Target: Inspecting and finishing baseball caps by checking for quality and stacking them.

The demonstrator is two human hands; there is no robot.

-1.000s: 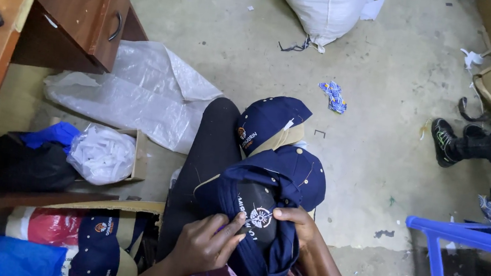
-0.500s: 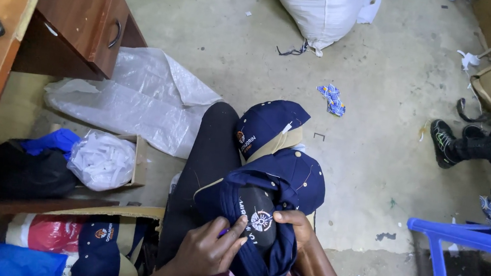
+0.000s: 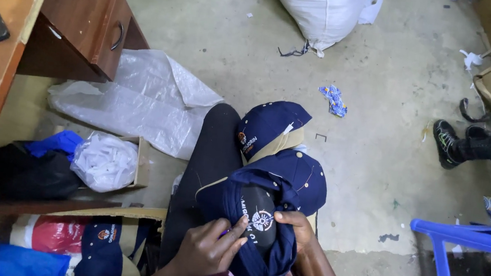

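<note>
Both grips held one navy cap (image 3: 260, 231) on the lap: left hand (image 3: 206, 251) pinching fabric, right hand (image 3: 298, 224) gripping its edge.

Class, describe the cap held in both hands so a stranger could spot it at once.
Start at the black-trousered leg in the middle. At its near end the left hand and right hand grip a navy cap. Unlike the two caps stacked beyond, it is crumpled.

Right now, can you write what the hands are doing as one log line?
left hand: pinching navy cap | right hand: gripping same cap's edge | cap: on lap, logo up | two more navy caps: on knee
</note>
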